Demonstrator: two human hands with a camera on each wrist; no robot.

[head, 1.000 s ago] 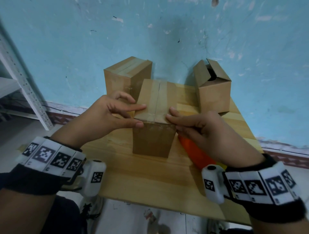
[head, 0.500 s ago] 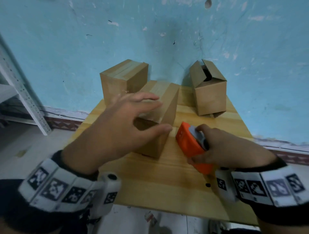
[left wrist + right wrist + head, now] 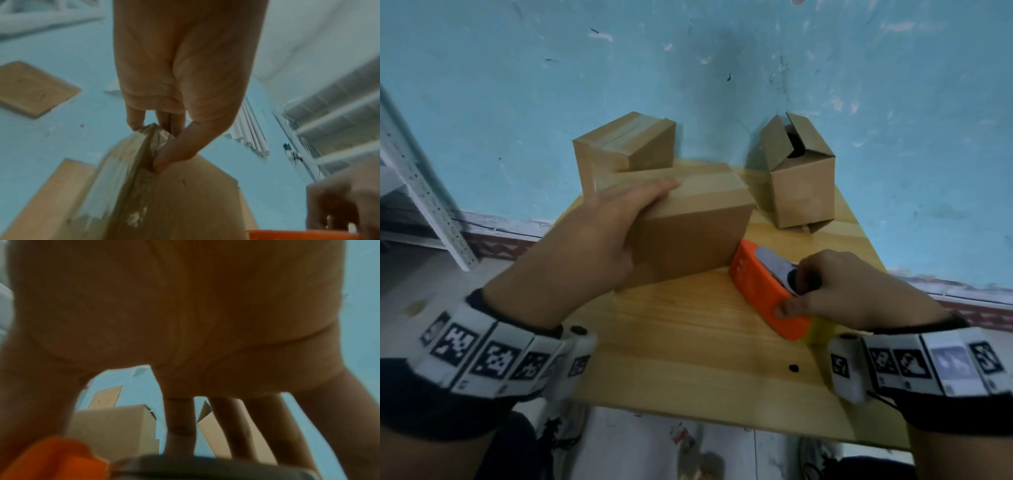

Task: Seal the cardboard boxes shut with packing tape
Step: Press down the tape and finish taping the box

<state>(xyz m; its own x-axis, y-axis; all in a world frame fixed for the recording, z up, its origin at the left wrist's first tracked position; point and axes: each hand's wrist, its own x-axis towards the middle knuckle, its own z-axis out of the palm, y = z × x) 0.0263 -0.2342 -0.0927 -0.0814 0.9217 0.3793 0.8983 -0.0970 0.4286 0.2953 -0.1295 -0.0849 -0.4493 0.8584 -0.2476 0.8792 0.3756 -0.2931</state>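
My left hand grips the left end of the taped middle box, fingers over its top and thumb on the near face. The left wrist view shows the thumb pressing beside the box's taped corner. My right hand holds the orange tape dispenser, which lies on the table against the box's right end. In the right wrist view the fingers curl down over the dispenser. A taped box stands back left. An open-flapped box stands back right.
The wooden table stands against a blue wall, with bare board between the boxes and its near edge. A white metal shelf frame stands to the left on the floor.
Both hands left the tape on the box's near edge. My right hand took hold of the orange dispenser. My left hand gripped the box's left end and turned its long side toward me.
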